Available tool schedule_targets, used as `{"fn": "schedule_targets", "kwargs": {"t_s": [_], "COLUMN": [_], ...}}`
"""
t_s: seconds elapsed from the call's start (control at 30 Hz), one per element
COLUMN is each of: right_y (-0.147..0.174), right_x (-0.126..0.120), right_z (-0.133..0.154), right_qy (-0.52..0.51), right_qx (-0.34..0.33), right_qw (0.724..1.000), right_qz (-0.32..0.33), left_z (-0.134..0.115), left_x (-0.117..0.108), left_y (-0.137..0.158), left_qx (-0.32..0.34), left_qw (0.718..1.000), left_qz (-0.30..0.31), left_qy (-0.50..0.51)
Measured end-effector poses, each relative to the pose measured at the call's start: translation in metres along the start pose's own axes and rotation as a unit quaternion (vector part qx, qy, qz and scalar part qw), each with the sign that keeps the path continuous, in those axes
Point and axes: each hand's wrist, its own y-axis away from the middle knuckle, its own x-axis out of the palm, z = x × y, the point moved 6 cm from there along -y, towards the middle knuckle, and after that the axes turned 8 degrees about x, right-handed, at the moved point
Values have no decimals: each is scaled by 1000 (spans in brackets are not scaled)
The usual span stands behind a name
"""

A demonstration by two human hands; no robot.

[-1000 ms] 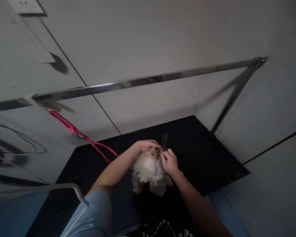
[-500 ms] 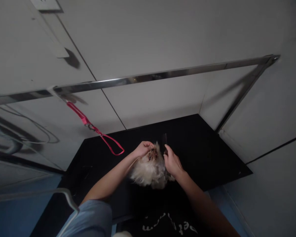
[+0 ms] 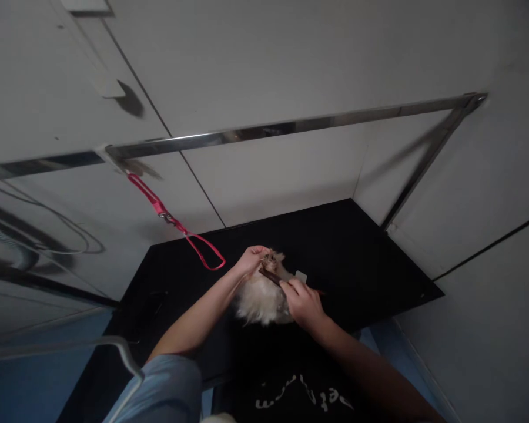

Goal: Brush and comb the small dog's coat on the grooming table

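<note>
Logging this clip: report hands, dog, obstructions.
Left hand at the dog, by its head. Right hand gripping dark comb-like tool, end near the head. Pink leash hanging apart from both hands.

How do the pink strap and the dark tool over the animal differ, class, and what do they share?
The pink strap is bright, while the dark tool is brownish. The pink strap is fastened to the metal rail; the dark tool is in the right hand. The pink strap ends in a loop, whereas the dark tool is straight. Both are narrow.
</note>
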Motion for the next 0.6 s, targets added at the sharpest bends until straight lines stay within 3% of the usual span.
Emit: {"fn": "schedule_targets", "kwargs": {"t_s": [0.17,0.3,0.47,0.6], "right_y": [-11,-18,-28,-30], "right_x": [-13,-16,-26,-27], "right_z": [-10,5,6,16], "right_qy": [16,14,48,60], "right_qx": [44,-28,5,-47], "right_qw": [999,999,999,994], "right_qz": [-15,23,9,76], "left_z": [1,-5,-7,-5], "left_x": [-1,-1,1,4], "left_y": [4,7,13,13], "left_qx": [-26,-14,-45,-53], "left_qw": [999,999,998,997], "left_qz": [23,27,31,20], "left_qy": [20,28,35,59]}}
